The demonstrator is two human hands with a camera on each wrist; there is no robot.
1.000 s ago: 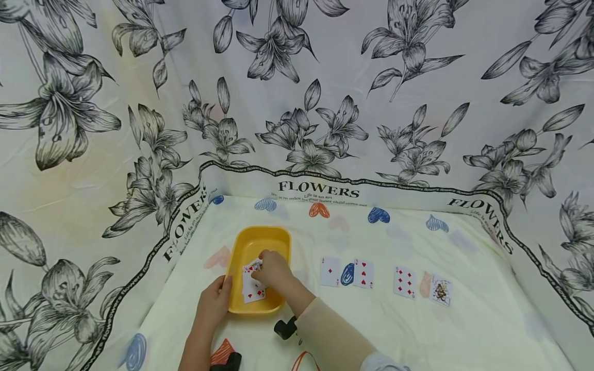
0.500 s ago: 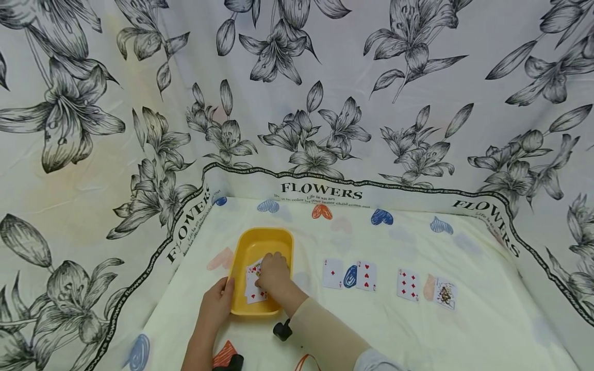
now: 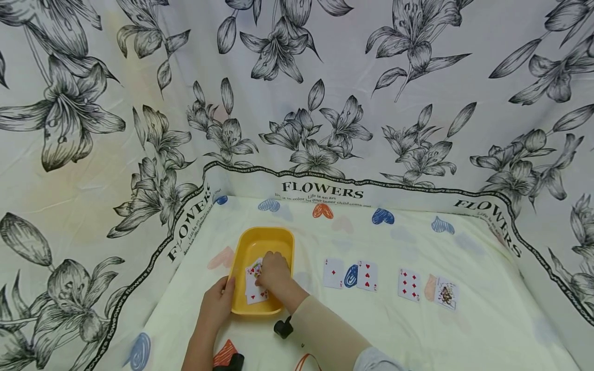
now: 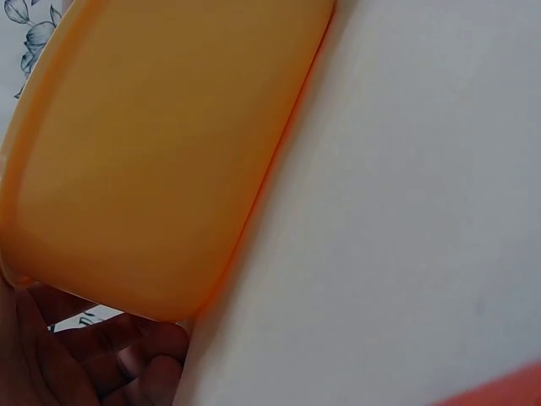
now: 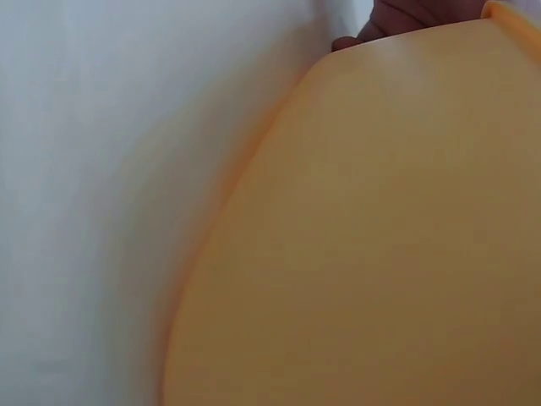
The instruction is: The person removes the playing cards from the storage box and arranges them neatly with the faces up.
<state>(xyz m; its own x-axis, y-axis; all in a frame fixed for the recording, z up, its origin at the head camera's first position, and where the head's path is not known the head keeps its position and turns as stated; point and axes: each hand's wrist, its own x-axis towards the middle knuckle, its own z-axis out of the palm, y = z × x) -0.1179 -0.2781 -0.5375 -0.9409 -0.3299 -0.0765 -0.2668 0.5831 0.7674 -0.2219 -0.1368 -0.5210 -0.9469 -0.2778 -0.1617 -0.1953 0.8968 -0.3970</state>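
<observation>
in the head view, the left hand [image 3: 216,301] blocks the left side of the yellow tray [image 3: 265,241]; the right hand [image 3: 275,273] and sleeve [image 3: 327,335] bar the lower right. a hand could enter over the tray's upper end, or pass between tray and ace of diamonds [image 3: 333,273]; patterned curtain [image 3: 287,93] walls off the top.

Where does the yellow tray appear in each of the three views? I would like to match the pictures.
Head: the yellow tray is left of centre, in the lower half.
Left wrist: it fills much of the upper left.
Right wrist: it fills most of the right side.
Shared landmark: the pale cloth beside it.
</observation>
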